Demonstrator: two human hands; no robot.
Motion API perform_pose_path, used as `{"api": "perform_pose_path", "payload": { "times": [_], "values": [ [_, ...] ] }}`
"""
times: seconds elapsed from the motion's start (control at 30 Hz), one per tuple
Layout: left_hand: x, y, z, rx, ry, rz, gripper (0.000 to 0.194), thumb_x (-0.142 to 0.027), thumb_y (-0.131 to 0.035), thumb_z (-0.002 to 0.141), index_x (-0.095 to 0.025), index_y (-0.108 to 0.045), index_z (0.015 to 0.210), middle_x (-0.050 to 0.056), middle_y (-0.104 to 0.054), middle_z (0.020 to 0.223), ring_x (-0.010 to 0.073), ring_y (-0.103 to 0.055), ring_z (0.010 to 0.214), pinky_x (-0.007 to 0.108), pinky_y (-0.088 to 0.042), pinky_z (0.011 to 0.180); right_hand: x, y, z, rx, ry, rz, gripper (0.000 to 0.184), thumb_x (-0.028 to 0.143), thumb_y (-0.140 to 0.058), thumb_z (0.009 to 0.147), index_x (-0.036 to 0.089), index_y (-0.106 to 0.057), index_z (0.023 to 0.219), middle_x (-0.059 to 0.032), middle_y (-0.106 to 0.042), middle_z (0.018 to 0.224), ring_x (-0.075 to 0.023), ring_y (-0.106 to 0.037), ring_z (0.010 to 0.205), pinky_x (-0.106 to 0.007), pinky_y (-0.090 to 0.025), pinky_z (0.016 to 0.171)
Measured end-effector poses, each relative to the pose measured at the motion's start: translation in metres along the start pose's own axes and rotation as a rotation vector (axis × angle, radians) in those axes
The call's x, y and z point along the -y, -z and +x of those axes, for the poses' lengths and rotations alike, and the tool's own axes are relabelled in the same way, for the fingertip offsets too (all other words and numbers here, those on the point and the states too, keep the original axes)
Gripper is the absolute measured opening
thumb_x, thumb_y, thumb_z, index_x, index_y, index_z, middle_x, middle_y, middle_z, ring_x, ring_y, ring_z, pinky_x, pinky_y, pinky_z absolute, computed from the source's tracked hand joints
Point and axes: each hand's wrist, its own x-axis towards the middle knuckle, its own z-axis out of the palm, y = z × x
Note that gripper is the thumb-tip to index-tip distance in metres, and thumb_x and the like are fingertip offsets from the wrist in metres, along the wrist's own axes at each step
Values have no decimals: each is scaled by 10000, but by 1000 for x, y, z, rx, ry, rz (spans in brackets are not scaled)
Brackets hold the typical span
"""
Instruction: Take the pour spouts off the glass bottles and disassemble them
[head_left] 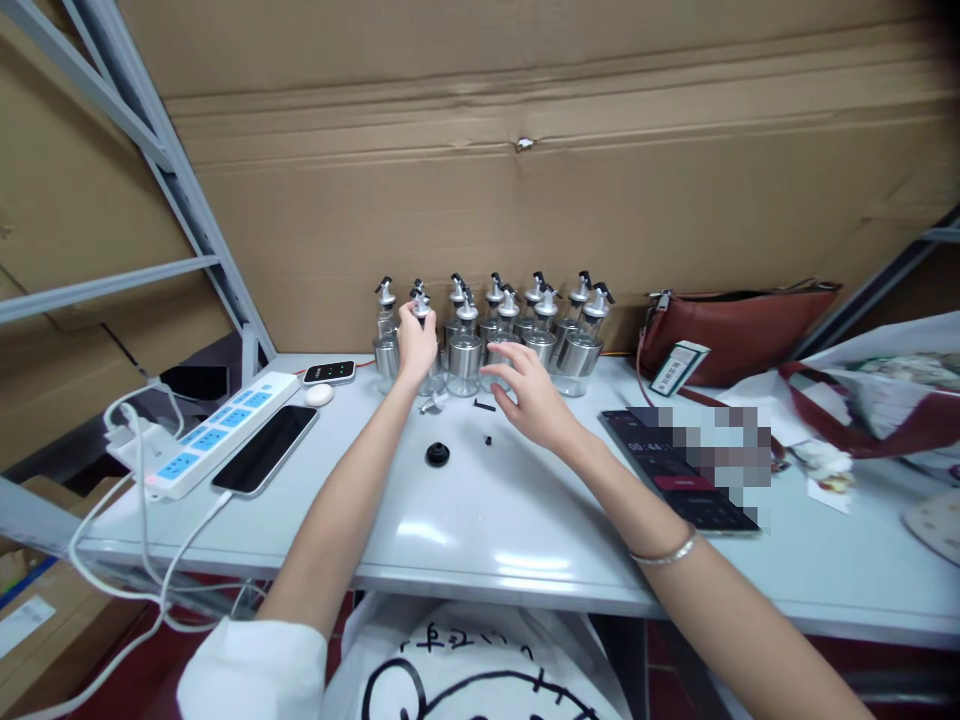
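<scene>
Several glass oil bottles (464,355) with steel sleeves and black-tipped pour spouts stand in two rows at the back of the table. My left hand (417,345) is closed around the neck of an oil bottle (431,378) near the left end of the front row, hiding much of it. My right hand (531,392) hovers in front of the bottles, fingers apart and holding nothing. Loose on the table lie a silver and clear fitting (433,403), a thin black strip (484,405), a tiny black piece (488,440) and a round black stopper (437,454).
To the left are a power strip (225,425), a phone (267,450), a small black device (329,373) and a round white case (319,395). On the right lie another phone (667,470), a brown bag (742,330) and a small box (679,368). Cardboard (450,200) rises behind.
</scene>
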Motion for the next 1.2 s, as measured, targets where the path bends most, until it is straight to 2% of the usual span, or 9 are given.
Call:
{"api": "perform_pose_path", "payload": {
  "times": [0.13,0.23,0.33,0.47,0.63,0.7,0.83,1.03,1.2],
  "values": [
    [3,2,4,10,-14,-8,234,-160,-505,859,-143,-444,1084,136,-597,1126,229,-573,1049,371,-415,949,1,1,0,-14,11,0,240,120,-457,845,189,-592,1031,-130,-505,1279,-298,-392,1220,-517,-422,946],
    [-3,11,3,53,-97,-3,233,-171,-505,866,-147,-439,1088,125,-603,1088,217,-580,1021,364,-416,941,1,3,1,-35,22,2,224,116,-459,849,184,-592,1016,-131,-514,1265,-298,-400,1213,-513,-429,936],
    [-17,27,-2,73,-248,8,216,-215,-467,898,-167,-417,1102,118,-585,1110,207,-573,1030,367,-404,951,4,7,3,-112,42,25,207,123,-458,863,193,-588,1008,-123,-541,1229,-286,-425,1189,-508,-430,936],
    [-30,54,-19,-63,-473,78,282,-350,-372,945,-183,-362,1173,130,-532,1155,219,-535,1080,372,-402,938,13,14,6,-279,79,67,192,156,-468,887,203,-574,1041,-110,-593,1133,-257,-473,1115,-492,-423,953],
    [-21,77,-52,-108,-781,329,365,-438,-302,955,-164,-387,1180,106,-555,1005,192,-585,833,297,-444,725,27,25,9,-378,110,119,206,192,-469,903,212,-556,1089,-92,-616,1080,-240,-510,1059,-480,-428,947],
    [-16,80,-65,-67,-883,431,360,-414,-276,965,-154,-388,1188,98,-559,968,171,-579,756,266,-432,652,32,29,9,-394,113,134,212,205,-459,910,219,-548,1102,-88,-619,1077,-242,-518,1054,-481,-425,944],
    [-16,77,-83,85,-1035,521,348,-362,-242,978,-146,-355,1227,83,-560,934,161,-582,746,249,-445,639,40,32,9,-409,144,163,230,231,-458,918,221,-526,1137,-90,-620,1070,-243,-520,1052,-466,-426,934],
    [-23,71,-97,291,-1033,567,374,-368,-194,982,-146,-310,1259,67,-558,902,162,-591,701,252,-458,589,41,27,8,-330,193,167,230,257,-504,909,219,-522,1136,-89,-629,1037,-239,-533,1005,-437,-452,872],
    [-21,70,-100,378,-1035,546,345,-370,-222,979,-166,-312,1243,65,-578,916,171,-616,729,266,-468,596,42,22,7,-287,173,201,171,234,-506,912,210,-542,1077,-74,-638,951,-216,-550,917,-384,-476,785]
  ]
}}
